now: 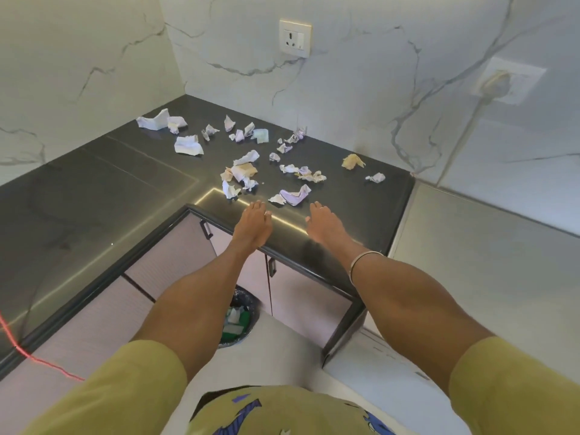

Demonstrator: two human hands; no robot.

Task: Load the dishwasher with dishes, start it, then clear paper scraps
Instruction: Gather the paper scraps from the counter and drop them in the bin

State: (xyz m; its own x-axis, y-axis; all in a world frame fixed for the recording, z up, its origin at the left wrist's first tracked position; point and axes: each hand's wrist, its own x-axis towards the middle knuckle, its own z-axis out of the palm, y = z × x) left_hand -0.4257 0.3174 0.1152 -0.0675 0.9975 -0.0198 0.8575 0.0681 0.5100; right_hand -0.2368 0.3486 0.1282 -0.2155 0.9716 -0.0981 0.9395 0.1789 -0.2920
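Both my arms reach forward over the near edge of the dark counter (125, 189). My left hand (253, 221) lies palm down on the counter just past its edge, its fingers (258, 206) straight and close together, holding nothing. My right hand (323, 222) lies the same way a little to the right, fingers flat and relaxed, also holding nothing; a thin bangle (364, 262) circles that wrist.

The paper scraps (241, 174) are scattered across the counter beyond my hands, from the far left corner to the right side. The nearest one, a crumpled lilac-and-white piece (295, 195), sits just beyond and between my two hands, not touching either. A small cluster of white and tan scraps lies just left of it, a larger white piece (188, 146) sits farther left, and a tan scrap (353, 161) lies well to the right near the wall.

The marble walls meet in the far corner, with a white socket (295, 37) on the far wall and a plugged-in outlet (508, 80) to the right. Below the counter, on the floor between my arms, stands a lined bin (240, 321) with green and white rubbish inside. A red cord (28, 353) crosses the near left.
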